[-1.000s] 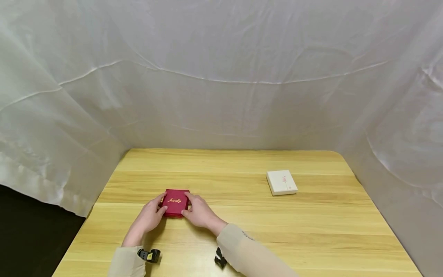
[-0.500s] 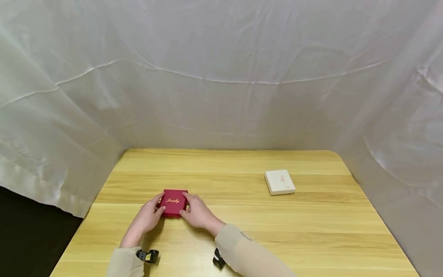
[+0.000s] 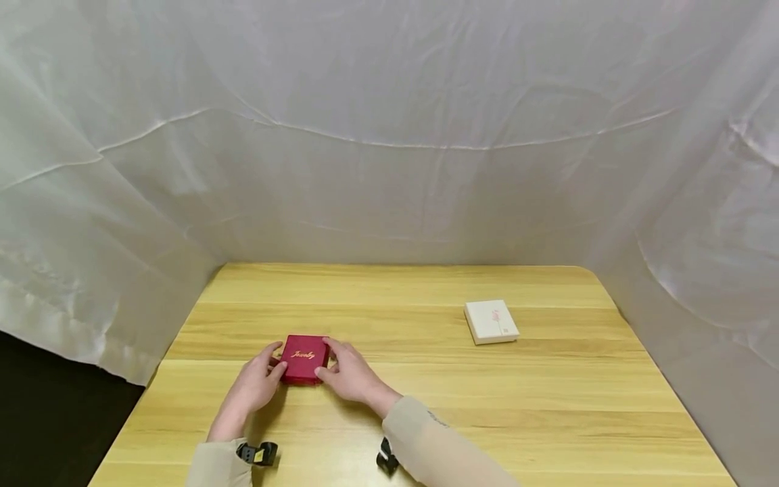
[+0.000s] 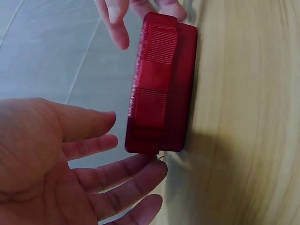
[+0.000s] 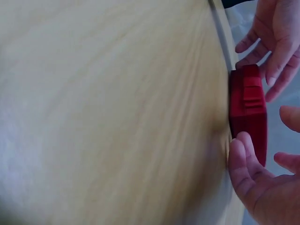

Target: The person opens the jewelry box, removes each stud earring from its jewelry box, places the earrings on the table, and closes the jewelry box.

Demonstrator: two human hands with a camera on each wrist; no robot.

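Observation:
A red jewelry box (image 3: 305,368) with gold "Jewelry" lettering lies on the wooden table, left of the middle. Its ribbed ribbon bow (image 4: 154,77) shows on the side in the left wrist view. At the box's left side is my left hand (image 3: 252,384), fingers spread and thumb apart from the lid; some fingertips reach the lower edge. My right hand (image 3: 351,375) is at the right side. In the right wrist view, fingertips of this right hand (image 5: 269,192) touch the red box (image 5: 248,112), while its other digits stand off it.
A white box (image 3: 491,321) with a pink print lies farther back on the right of the table (image 3: 548,406). Pale curtains (image 3: 389,189) hang behind and along both sides. Black straps with small devices are at both sleeves.
My left hand has loosened slightly, its thumb and fingers drawing a little left from the box. The right hand and both boxes stay almost where they were.

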